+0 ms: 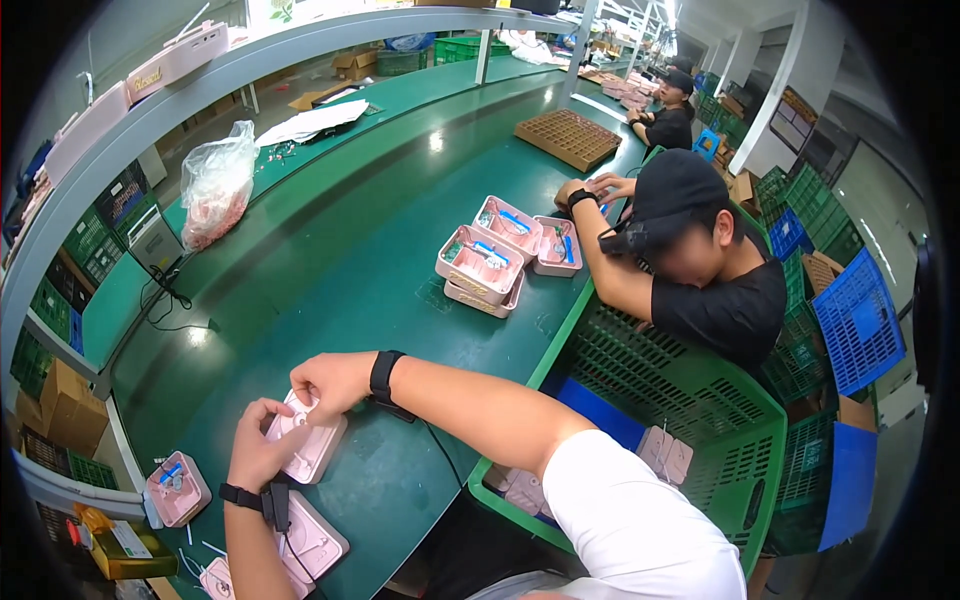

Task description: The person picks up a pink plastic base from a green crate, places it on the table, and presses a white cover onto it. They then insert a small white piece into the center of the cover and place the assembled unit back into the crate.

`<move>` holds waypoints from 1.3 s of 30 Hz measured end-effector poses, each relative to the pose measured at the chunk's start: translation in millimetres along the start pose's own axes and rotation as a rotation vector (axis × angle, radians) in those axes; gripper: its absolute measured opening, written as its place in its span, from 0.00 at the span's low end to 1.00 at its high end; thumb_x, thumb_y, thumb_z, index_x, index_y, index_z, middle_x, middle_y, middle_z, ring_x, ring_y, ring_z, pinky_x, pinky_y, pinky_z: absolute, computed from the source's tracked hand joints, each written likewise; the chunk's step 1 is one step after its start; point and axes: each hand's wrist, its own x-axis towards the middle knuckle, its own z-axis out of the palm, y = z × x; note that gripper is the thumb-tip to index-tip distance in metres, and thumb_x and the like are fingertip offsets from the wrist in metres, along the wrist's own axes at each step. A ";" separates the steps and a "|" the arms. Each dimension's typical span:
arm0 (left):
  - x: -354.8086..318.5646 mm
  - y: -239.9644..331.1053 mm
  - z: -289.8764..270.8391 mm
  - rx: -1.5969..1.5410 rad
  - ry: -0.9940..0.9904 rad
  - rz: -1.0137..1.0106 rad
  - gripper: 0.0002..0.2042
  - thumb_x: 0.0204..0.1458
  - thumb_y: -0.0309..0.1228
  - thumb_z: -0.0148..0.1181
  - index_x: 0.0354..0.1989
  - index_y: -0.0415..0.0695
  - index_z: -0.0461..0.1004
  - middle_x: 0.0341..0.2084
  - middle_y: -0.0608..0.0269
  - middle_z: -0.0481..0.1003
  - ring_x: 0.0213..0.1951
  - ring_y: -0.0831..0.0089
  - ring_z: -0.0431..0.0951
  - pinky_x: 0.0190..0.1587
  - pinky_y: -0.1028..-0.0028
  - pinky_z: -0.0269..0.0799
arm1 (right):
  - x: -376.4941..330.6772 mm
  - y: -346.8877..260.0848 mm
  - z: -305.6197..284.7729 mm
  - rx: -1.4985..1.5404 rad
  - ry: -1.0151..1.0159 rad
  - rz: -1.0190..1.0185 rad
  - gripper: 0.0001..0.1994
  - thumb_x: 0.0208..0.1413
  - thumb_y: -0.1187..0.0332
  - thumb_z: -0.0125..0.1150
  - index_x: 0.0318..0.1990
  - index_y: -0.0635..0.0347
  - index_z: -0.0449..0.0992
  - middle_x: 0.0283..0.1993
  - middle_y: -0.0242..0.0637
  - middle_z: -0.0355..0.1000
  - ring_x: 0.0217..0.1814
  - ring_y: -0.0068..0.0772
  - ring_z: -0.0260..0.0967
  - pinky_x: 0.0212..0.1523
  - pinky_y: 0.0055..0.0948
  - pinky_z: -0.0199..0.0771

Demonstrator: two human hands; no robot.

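A pink plastic casing panel (318, 452) with rounded corners lies on the green table in front of me. My left hand (262, 445) has its thumb and fingers curled at the panel's left side. From the right, my right hand (332, 384) bends over the far end with its fingers closed there. Both hands touch the panel, and any small part between the fingertips is hidden. Nearer to me, beside my left wrist, rests another pink panel (318, 540). Partly behind my left forearm is a further pink piece (216, 578) with thin white wires.
A pink open shell (178, 490) with a blue part sits at the left edge. Several similar shells (480, 262) are stacked mid-table, near a co-worker (700, 260). A green crate (700, 420) holding pink panels stands at my right. Farther back are a plastic bag (217, 185) and a brown divided tray (568, 138).
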 end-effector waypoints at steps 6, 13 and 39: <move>-5.2 3.8 -3.6 0.117 0.026 0.014 0.17 0.51 0.30 0.80 0.44 0.45 0.77 0.37 0.66 0.80 0.39 0.79 0.78 0.42 0.73 0.74 | -1.7 -4.6 0.1 0.001 -0.001 -0.028 0.21 0.47 0.57 0.78 0.42 0.60 0.79 0.35 0.38 0.77 0.38 0.36 0.78 0.38 0.36 0.76; 2.1 -17.7 -7.3 0.233 0.030 0.154 0.17 0.52 0.30 0.79 0.45 0.45 0.75 0.32 0.67 0.79 0.32 0.80 0.77 0.34 0.75 0.72 | 0.6 0.8 0.3 0.008 0.022 -0.003 0.23 0.45 0.52 0.81 0.41 0.58 0.81 0.40 0.42 0.82 0.43 0.39 0.82 0.42 0.38 0.80; 4.0 -36.3 -18.4 0.492 0.069 0.180 0.17 0.55 0.26 0.75 0.47 0.43 0.73 0.40 0.65 0.80 0.35 0.78 0.79 0.36 0.75 0.74 | 10.0 6.2 0.7 -0.232 0.187 -0.271 0.16 0.47 0.56 0.83 0.36 0.58 0.90 0.35 0.40 0.87 0.39 0.40 0.85 0.42 0.39 0.84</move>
